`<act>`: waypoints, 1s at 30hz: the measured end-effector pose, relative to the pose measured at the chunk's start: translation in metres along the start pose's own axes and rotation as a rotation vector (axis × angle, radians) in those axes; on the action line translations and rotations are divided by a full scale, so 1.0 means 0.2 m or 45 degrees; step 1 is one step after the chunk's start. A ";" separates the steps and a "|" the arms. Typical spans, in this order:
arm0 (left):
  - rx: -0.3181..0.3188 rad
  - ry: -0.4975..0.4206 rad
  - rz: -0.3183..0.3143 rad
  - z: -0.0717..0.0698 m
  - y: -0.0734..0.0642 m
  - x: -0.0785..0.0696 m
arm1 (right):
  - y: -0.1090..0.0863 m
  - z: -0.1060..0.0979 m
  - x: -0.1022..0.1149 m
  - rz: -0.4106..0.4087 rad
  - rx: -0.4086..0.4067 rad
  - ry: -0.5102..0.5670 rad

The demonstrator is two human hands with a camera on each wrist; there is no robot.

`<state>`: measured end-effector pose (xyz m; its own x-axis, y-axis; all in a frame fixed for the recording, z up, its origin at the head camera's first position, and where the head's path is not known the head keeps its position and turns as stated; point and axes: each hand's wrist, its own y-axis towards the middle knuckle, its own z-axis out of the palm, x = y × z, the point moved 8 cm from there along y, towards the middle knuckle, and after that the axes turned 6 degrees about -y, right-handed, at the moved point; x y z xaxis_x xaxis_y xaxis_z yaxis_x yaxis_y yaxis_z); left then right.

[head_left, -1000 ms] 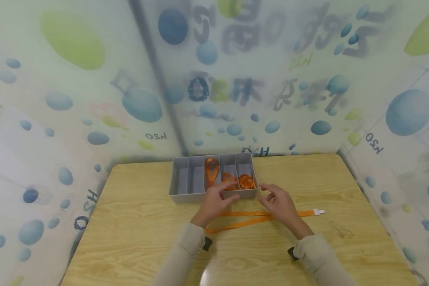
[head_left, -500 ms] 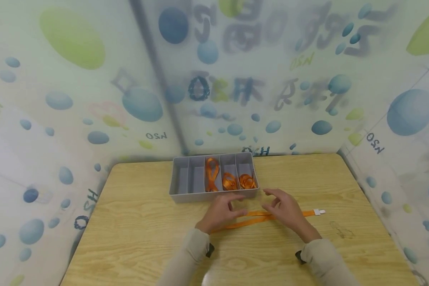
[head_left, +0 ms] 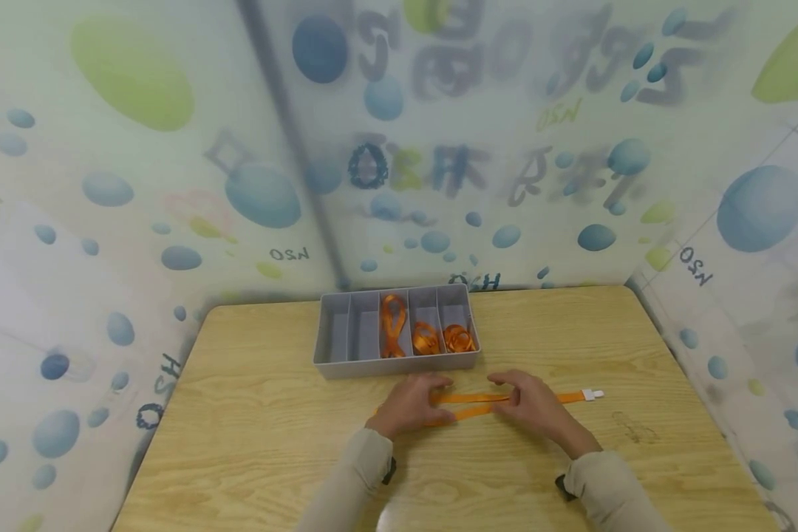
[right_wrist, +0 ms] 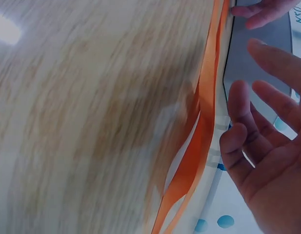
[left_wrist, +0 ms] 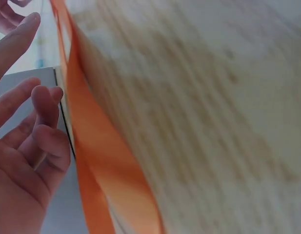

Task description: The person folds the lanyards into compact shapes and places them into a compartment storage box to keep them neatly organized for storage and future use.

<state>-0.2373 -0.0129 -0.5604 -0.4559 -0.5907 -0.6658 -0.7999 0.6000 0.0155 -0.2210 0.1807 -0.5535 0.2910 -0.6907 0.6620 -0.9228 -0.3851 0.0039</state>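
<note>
An orange lanyard lies stretched out on the wooden table, its two straps slightly apart, with a white clip at the right end. Over the left part of the straps is my left hand, thumb and fingers spread and bent, nothing between them. My right hand hovers over the straps nearer the clip, its thumb and fingers likewise apart. Both wrist views have the lanyard running beside loosely bent fingers, ungripped. The lanyard's left end is partly hidden behind my left hand.
Behind the hands stands a grey divided box, close to the wall. Orange lanyards lie in its three right compartments: a looped one, a coiled one and another coil. Patterned walls border the table.
Both hands have come back from the box's front edge toward the person and down over the lanyard. The box, its contents and the white clip have stayed put.
</note>
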 end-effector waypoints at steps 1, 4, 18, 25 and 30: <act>0.000 0.004 0.002 0.00 0.00 0.00 | 0.00 0.00 -0.01 0.000 0.003 -0.012; -0.002 0.031 0.011 0.01 0.00 0.01 | -0.01 0.01 -0.02 -0.002 0.000 -0.053; 0.024 0.108 -0.010 0.04 -0.01 0.01 | -0.04 0.03 -0.05 0.090 -0.024 -0.263; 0.002 0.050 0.008 0.04 -0.01 0.02 | -0.05 0.03 -0.03 0.032 -0.089 -0.301; 0.003 0.034 0.009 0.05 -0.01 0.02 | -0.05 0.04 -0.03 0.021 -0.112 -0.305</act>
<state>-0.2335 -0.0124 -0.5702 -0.4720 -0.6007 -0.6452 -0.7956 0.6055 0.0183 -0.2123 0.1843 -0.5628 0.3178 -0.8257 0.4662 -0.9433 -0.3252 0.0671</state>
